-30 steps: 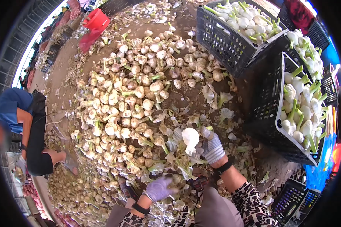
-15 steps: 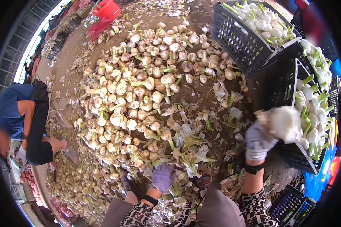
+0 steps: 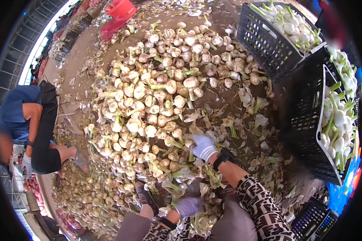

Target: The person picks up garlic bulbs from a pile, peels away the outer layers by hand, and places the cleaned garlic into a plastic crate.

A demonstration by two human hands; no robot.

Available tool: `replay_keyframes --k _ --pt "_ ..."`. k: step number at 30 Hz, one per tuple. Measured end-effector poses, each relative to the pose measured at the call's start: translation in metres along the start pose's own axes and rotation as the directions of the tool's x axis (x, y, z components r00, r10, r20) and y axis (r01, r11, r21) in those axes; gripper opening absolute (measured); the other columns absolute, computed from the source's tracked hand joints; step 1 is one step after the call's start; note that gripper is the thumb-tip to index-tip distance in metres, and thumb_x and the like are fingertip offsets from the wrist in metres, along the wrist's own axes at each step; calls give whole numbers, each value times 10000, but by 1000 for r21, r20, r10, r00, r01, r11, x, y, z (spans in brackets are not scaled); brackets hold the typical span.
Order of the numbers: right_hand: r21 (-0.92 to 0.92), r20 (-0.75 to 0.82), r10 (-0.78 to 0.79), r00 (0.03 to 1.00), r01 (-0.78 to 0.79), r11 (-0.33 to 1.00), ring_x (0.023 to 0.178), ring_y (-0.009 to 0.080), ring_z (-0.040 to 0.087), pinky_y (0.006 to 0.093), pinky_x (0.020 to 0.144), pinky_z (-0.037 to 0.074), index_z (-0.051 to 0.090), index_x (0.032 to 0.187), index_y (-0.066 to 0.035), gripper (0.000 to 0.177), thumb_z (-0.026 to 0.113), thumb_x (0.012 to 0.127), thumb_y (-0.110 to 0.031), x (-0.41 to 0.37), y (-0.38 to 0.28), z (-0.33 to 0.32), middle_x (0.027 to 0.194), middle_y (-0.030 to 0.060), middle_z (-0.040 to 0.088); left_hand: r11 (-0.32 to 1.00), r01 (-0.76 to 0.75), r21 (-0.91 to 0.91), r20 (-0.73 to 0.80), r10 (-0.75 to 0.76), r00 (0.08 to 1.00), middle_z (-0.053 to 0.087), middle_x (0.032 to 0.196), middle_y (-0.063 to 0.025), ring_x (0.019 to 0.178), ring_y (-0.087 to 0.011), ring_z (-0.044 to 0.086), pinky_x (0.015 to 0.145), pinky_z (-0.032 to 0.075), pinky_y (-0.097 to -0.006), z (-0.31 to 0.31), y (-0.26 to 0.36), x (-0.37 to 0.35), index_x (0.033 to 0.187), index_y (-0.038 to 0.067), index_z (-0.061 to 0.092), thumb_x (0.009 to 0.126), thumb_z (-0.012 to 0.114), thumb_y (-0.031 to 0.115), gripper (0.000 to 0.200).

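My right hand (image 3: 204, 146), in a white-and-grey striped glove, reaches over the near right edge of a heap of garlic bulbs (image 3: 138, 92). Its fingers look apart, with their tips by bulbs that have green stem stubs; whether they touch one is hard to see. My left hand (image 3: 188, 207), in a purple-grey glove, is low between my knees above loose garlic leaves and peelings. Motion smears its fingers, so anything inside them is hidden.
Black crates, one at the back right (image 3: 265, 44) and one at the right (image 3: 305, 120), hold peeled white garlic with green stems. A red bucket (image 3: 120, 9) stands at the back. Another person (image 3: 24, 116) sits at the left. Peelings (image 3: 257, 124) litter the ground.
My right hand has left the right-hand crate, where it held a large white bulb, and moved left to the heap without it. My left hand has moved nearer to me and rightward.
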State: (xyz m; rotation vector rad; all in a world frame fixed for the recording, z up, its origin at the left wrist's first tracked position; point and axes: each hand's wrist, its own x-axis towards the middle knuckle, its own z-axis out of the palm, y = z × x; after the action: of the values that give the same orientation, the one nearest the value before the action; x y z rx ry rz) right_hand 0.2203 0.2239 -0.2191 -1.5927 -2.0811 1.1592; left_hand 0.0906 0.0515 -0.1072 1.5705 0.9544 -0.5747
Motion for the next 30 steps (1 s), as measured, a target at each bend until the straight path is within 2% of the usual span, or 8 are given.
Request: replay_keyframes --k 2,4,6,8,14,17,24,30 --pt "507 -119 235 965 -144 850 757 248 639 294 675 528 622 1030 -23 306 646 729 -72 -16 -12 -23 862 127 660 997 -4 -79 -568 -41 822 619 909 -201 761 -303 620 698 508 -412 -31 6 -11 1162 98 545 841 539 348 407" --pt "847 287 367 885 -414 334 769 191 634 260 617 529 583 1084 13 347 619 744 -45 -31 -7 -36 928 127 653 993 -109 -50 -909 0 417 595 998 -160 880 -314 603 813 491 -367 -43 -7 0 1145 66 534 783 632 156 386" --pt "937 304 283 910 -340 86 793 184 634 245 589 528 543 1123 36 368 588 762 -20 -52 -7 -30 975 124 639 997 -67 -46 -903 -13 429 514 1175 -193 967 -306 579 841 482 -348 -59 -2 -1 1232 51 469 752 660 90 518" --pt "815 409 -206 889 -457 -357 794 197 634 248 581 528 531 1123 25 335 551 803 -70 -70 -8 -20 973 121 630 883 -370 -289 -903 -123 411 470 1236 -170 985 -276 578 827 496 -333 -65 -1 7 1246 35 451 712 707 57 593" --pt "895 434 91 896 -441 67 902 192 594 311 788 491 533 1099 -3 485 636 793 -365 -108 -44 -76 975 97 608 581 -583 -568 -816 -304 492 570 1055 -84 946 -166 554 846 476 -298 -79 32 3 1197 33 474 655 765 32 615" --pt "954 299 58 952 -298 -33 813 121 557 241 695 456 515 1151 -9 495 643 809 -343 -114 -48 -74 944 41 592 951 -288 -113 -945 -13 326 534 1049 -138 933 -275 568 776 492 -356 -80 33 4 1127 19 480 616 738 50 573" --pt "946 325 229 918 -312 -91 810 106 561 233 710 461 513 1172 0 410 636 828 -187 -111 -61 -78 944 30 595 964 -36 262 -911 259 321 470 1111 -175 945 -342 537 787 474 -401 -82 48 -2 1128 55 468 585 758 91 616" --pt "947 318 192 929 -301 -112 791 117 597 243 700 491 528 1173 -9 385 606 803 -85 -113 -52 -78 943 49 623 933 -321 -160 -923 -26 384 554 1039 -123 909 -260 593 786 510 -349 -82 48 -4 1110 28 479 627 765 98 566"
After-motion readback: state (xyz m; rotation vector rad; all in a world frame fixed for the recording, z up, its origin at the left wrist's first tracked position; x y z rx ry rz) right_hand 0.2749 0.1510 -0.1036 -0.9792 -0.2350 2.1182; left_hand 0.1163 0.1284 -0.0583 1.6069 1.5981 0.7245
